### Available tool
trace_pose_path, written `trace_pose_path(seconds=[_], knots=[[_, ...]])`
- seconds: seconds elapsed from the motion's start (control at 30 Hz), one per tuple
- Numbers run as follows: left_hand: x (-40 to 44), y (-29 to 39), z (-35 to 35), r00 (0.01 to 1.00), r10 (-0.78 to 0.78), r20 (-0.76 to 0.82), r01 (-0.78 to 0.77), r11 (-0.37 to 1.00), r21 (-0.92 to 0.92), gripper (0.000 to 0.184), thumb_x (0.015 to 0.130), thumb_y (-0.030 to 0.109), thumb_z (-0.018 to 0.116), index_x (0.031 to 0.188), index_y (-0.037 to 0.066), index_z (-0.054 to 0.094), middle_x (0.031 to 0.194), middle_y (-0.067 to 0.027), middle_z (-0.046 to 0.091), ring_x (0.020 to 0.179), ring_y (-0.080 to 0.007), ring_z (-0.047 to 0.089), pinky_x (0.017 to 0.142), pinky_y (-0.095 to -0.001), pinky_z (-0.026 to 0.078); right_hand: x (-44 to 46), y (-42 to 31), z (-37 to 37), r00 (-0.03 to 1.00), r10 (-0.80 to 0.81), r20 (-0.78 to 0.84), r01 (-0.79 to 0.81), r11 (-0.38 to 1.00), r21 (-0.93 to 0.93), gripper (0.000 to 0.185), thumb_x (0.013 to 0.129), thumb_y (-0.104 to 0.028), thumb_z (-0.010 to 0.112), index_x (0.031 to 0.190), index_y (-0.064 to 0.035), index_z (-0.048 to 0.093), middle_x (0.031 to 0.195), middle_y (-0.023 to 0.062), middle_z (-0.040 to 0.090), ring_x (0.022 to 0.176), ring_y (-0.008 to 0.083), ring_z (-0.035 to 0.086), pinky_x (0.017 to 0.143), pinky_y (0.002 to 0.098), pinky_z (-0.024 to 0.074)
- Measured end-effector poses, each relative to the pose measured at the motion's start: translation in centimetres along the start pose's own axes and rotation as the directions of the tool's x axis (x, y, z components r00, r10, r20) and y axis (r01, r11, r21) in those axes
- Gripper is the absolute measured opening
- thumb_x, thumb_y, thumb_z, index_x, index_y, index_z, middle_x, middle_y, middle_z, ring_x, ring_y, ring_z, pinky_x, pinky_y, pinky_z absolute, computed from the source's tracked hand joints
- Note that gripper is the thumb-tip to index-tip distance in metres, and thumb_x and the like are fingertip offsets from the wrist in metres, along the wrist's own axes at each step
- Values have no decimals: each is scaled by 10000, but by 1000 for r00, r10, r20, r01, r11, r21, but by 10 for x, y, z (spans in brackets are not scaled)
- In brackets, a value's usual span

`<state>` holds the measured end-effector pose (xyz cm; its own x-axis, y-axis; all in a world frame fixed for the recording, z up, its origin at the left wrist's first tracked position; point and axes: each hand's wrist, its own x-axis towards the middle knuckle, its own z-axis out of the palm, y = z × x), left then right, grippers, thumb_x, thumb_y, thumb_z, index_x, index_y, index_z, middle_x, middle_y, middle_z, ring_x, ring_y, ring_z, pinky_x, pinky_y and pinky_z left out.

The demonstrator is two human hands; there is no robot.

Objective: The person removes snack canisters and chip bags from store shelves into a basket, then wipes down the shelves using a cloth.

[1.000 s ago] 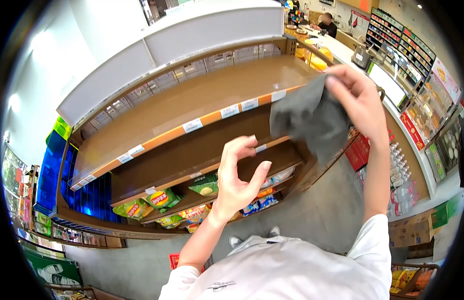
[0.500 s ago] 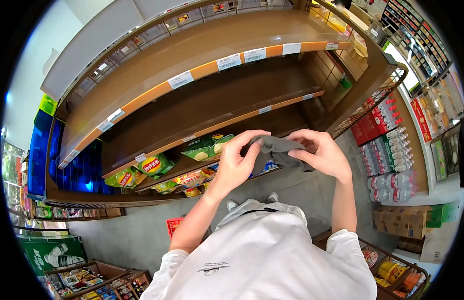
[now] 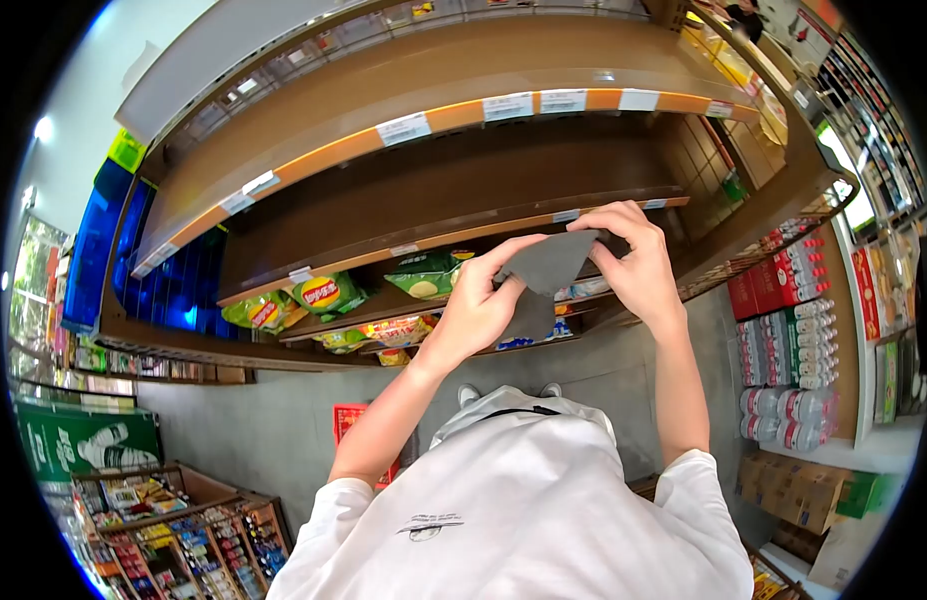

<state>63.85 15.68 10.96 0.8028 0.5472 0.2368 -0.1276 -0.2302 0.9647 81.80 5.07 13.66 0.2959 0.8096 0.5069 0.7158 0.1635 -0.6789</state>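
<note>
A dark grey cloth [image 3: 551, 268] is stretched between my two hands in front of the shelving, with one flap hanging down. My left hand [image 3: 488, 300] pinches its left side between thumb and fingers. At the upper right edge, my right hand [image 3: 633, 262] is closed on the same cloth, its thumb below and its fingers above. Behind the hands runs the orange edge strip of the middle shelf [image 3: 483, 228], with price tags on it. Green chip bags [image 3: 423, 275] lie on the lower shelf, to the left of my left hand.
The brown upper shelf [image 3: 383, 85] spans the view. Packs of bottles [image 3: 788, 350] stand at the right, above cardboard boxes [image 3: 793, 490]. On the grey floor by my feet is a red basket [image 3: 348, 420]. A product rack [image 3: 193, 530] stands at lower left.
The cloth has gone from bunched up to spread flatter, with a flap hanging. My right hand has risen and turned. The whole view has shifted slightly.
</note>
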Motion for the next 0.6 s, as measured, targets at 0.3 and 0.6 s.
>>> trace_pose_path(seconds=[0.3, 0.6], knots=[[-5, 14, -30, 959, -19, -282, 48, 994, 95, 350, 812, -59, 537, 1141, -16, 649, 1060, -163, 695, 965, -197, 667, 858, -297, 500, 29, -8, 54, 992, 100, -73, -88, 985, 150, 264, 738, 45, 695, 987, -40, 680, 912, 119, 655, 872, 300, 606, 793, 357, 492], [-49, 6, -56, 822, 305, -480, -123, 919, 373, 554, 668, -167, 480, 1130, 49, 695, 990, -129, 615, 900, -233, 620, 827, -281, 486, 11, -25, 139, 931, 361, -45, -290, 811, 508, 171, 903, -14, 616, 1052, -8, 532, 894, 67, 599, 762, 79, 552, 650, 224, 465]])
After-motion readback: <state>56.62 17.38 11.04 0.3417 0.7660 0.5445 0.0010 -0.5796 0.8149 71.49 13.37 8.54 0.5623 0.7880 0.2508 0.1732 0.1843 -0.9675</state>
